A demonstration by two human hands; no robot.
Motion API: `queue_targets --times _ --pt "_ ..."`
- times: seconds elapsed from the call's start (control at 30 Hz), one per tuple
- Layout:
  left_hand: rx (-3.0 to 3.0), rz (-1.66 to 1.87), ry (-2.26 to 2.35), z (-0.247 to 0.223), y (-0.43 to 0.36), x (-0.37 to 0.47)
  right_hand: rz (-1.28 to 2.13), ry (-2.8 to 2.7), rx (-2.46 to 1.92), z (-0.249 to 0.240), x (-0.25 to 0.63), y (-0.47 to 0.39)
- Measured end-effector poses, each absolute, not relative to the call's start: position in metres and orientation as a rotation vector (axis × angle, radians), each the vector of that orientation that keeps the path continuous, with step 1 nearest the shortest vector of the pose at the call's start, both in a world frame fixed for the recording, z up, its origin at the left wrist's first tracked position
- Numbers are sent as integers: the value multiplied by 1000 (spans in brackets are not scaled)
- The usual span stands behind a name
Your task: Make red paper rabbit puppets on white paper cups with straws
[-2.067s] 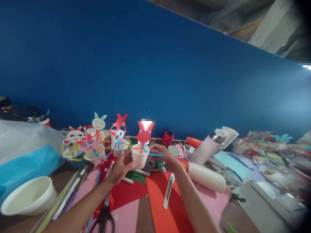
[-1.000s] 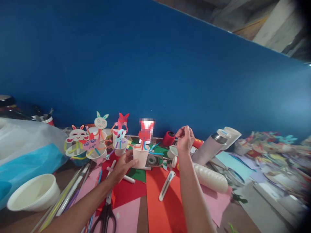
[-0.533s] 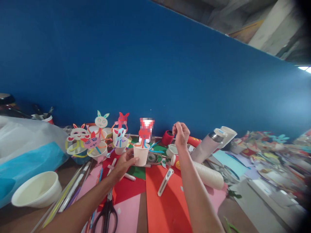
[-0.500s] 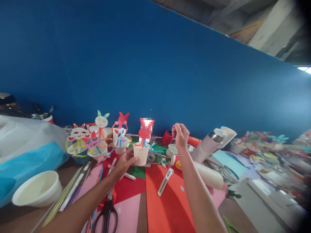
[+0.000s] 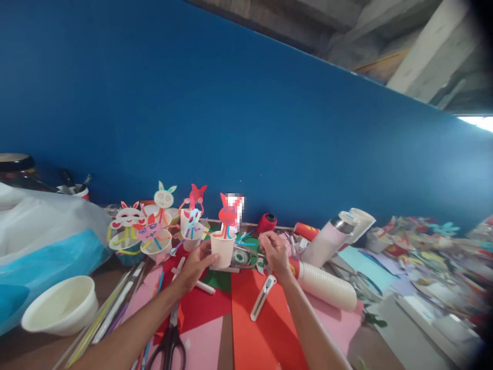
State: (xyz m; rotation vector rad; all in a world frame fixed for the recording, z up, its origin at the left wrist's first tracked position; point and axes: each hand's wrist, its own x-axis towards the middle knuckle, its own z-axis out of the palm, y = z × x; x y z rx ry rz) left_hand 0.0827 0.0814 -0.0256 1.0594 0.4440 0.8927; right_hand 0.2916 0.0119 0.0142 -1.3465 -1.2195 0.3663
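Observation:
A white paper cup (image 5: 222, 252) with a red paper figure (image 5: 230, 213) standing up from its mouth is gripped at its left side by my left hand (image 5: 198, 266). My right hand (image 5: 275, 252) is raised to the right of the cup, apart from it, with its fingers curled together; whatever they hold, if anything, is too small to make out. Below it lies a white utility knife (image 5: 263, 298) on orange-red paper (image 5: 265, 339). A roll of tape (image 5: 241, 256) is just right of the cup.
Cups with paper figures (image 5: 156, 249) stand at the left, near a white bowl (image 5: 61, 306). Black-handled scissors (image 5: 171, 341) lie in front. Stacked cups (image 5: 327, 285) and a thermos (image 5: 327, 239) are at the right. A blue wall (image 5: 239, 103) rises behind.
My right hand has moved left and down, closer to the cup. My left hand still holds the cup in about the same place. The view has shifted slightly.

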Motion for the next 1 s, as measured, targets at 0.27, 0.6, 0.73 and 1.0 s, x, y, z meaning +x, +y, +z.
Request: queue_targets --times 0.27,0.6,0.73,1.0 --pt "1069 885 445 -17 78 83 443 -1202 -1416 8 297 15" --pt "1095 891 482 -23 80 84 272 -1845 -1430 24 278 -3" --pt "1107 901 468 -24 81 84 256 -2095 -1417 19 267 -5" --pt "1126 910 477 -16 77 83 -175 -2415 -1312 -22 239 -1"
